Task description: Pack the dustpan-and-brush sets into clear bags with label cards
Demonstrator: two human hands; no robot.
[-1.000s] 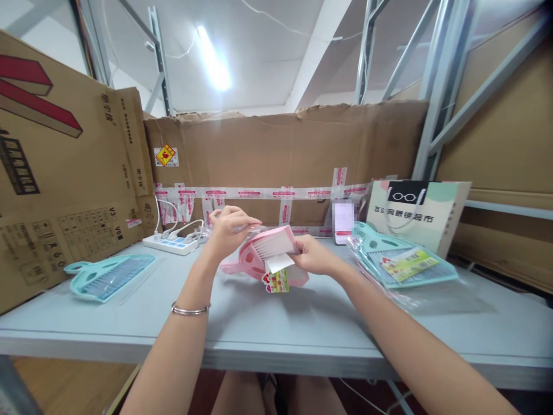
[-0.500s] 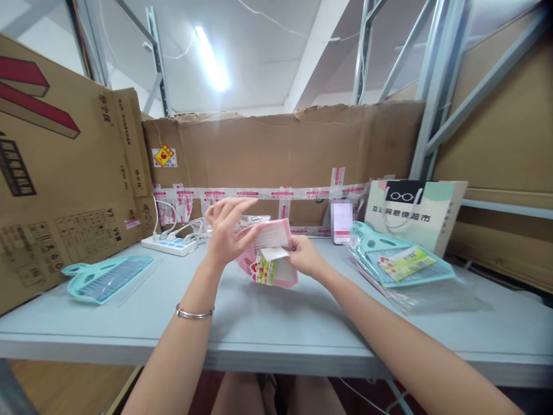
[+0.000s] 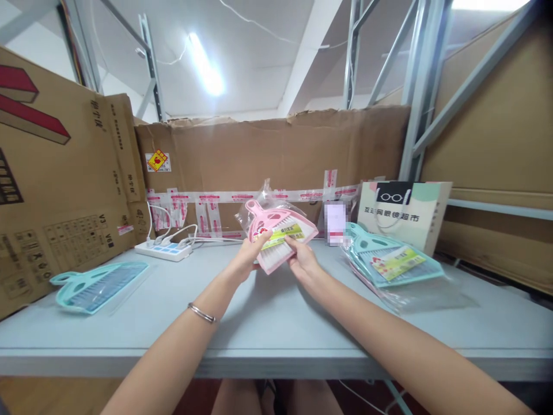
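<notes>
Held up above the table is a pink dustpan and brush set (image 3: 283, 219), tilted, with its handle pointing to the upper left. A green and yellow label (image 3: 287, 235) lies across the white bristles, and crumpled clear plastic (image 3: 266, 193) stands around the handle end. My left hand (image 3: 250, 252) grips the set's lower left edge, thumb on the label. My right hand (image 3: 303, 257) pinches the lower right edge with its thumb on the front. The fingers behind the set are mostly hidden.
A teal dustpan set (image 3: 101, 282) lies at the left. On the right, several bagged sets (image 3: 389, 253) are stacked before a paper bag (image 3: 425, 216). A power strip (image 3: 164, 249), a phone (image 3: 336, 222) and a large carton (image 3: 259, 150) line the back of the table (image 3: 173, 323).
The pink set has turned to show its bristles and label face up. My left hand, raised with fingers spread before, has come down and taken hold of the left edge.
</notes>
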